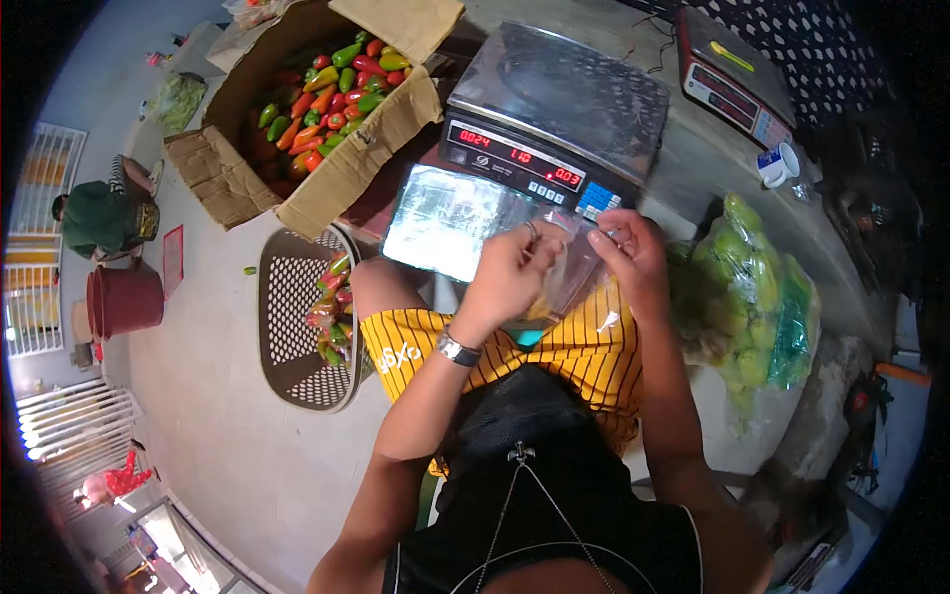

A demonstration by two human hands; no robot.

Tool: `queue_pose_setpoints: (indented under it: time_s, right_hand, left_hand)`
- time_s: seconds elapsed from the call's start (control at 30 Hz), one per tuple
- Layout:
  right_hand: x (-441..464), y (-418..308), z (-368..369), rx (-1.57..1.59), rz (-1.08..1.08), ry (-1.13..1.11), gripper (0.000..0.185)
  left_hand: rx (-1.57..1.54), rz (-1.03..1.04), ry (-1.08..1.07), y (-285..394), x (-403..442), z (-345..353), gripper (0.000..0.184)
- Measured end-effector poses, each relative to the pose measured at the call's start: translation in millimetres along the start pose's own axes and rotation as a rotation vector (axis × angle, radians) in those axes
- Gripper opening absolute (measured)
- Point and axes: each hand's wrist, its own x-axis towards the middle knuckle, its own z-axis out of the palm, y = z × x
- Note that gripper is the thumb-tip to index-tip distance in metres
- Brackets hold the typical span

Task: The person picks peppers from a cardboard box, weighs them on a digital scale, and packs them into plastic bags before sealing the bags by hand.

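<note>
Both hands are over my lap, just in front of a digital scale (pixel 549 109) with red lit numbers. My left hand (pixel 515 267), below a wristwatch, has its fingers closed on a clear plastic bag (pixel 576 272). At the bag's other edge, my right hand (pixel 633 252) pinches the plastic between thumb and fingers. Left of the hands lies a stack of flat clear plastic bags (pixel 440 223), shiny with glare. Nothing can be made out inside the held bag.
An open cardboard box (pixel 341 173) full of red, green and orange peppers (pixel 332 99) stands at left, above a plastic basket (pixel 287 337) with bagged peppers. Bagged green vegetables (pixel 742 297), a mug (pixel 778 164) and a second scale (pixel 727 89) are at right. A person (pixel 109 218) is far left.
</note>
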Motion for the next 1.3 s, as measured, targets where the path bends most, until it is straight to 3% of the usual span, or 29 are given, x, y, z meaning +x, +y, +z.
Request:
queue_pose_setpoints:
  time_s: [0.07, 0.2, 0.23, 0.33, 0.4, 0.43, 0.47, 0.53, 0.6, 0.67, 0.83, 0.9, 0.97, 1.07, 1.1, 1.23, 1.3]
  right_hand:
    - [13, -1, 4, -0.081, -0.122, -0.072, 0.036]
    - [23, -13, 29, -0.426, -0.125, -0.059, 0.046]
    - [26, 0, 31, -0.468, -0.363, -0.072, 0.048]
    - [17, 33, 29, -0.768, -0.391, -0.200, 0.046]
    - [4, 49, 24, -0.885, -0.196, -0.286, 0.043]
    - [-1, 59, 23, -0.938, -0.155, -0.297, 0.043]
    - [-3, 69, 21, -0.992, -0.112, -0.307, 0.043]
    - [-7, 75, 19, -1.043, -0.128, -0.316, 0.043]
    - [-7, 79, 20, -1.061, -0.142, -0.300, 0.043]
    - [-8, 78, 22, -1.046, -0.164, -0.245, 0.041]
    - [-5, 46, 30, -0.762, -0.368, 0.053, 0.042]
    - [-2, -7, 41, -0.267, -0.312, 0.021, 0.051]
    - [3, -73, 55, -0.136, -0.544, -0.041, 0.060]
    - [23, -110, 68, -0.104, -0.625, -0.282, 0.056]
    - [33, -110, 69, -0.162, -0.680, -0.316, 0.039]
    - [38, -116, 63, -0.041, -0.563, -0.355, 0.014]
    - [31, -113, 71, -0.011, -0.505, -0.333, 0.013]
  left_hand:
    - [0.009, 0.010, 0.016, 16, 5, -31, 0.015]
    - [0.308, 0.068, 0.248, 59, 12, -90, 0.013]
    - [0.345, 0.142, 0.347, 63, 15, -102, 0.013]
    - [0.600, 0.169, 0.555, 66, 21, -135, 0.016]
    - [0.587, 0.070, 0.548, 66, 23, -154, 0.018]
    - [0.578, 0.019, 0.542, 66, 24, -160, 0.018]
    - [0.283, -0.025, 0.510, 67, 25, -162, 0.020]
    - [0.012, -0.004, 0.366, 72, 25, -173, 0.020]
    - [-0.133, 0.112, 0.391, 82, 21, -175, 0.017]
    - [-0.036, 0.154, 0.557, 97, 18, -173, 0.014]
    - [0.063, 0.063, 0.384, 95, 5, -159, 0.013]
    - [0.114, 0.025, 0.222, 92, 2, -147, 0.014]
    - [0.178, 0.054, 0.115, 103, -4, -127, 0.013]
    - [0.266, 0.091, 0.009, 115, -9, -120, 0.012]
    - [0.337, 0.105, 0.010, 117, -11, -123, 0.013]
    - [0.452, 0.098, 0.079, 125, -25, -137, 0.016]
    - [0.492, 0.146, 0.118, 119, -29, -139, 0.016]
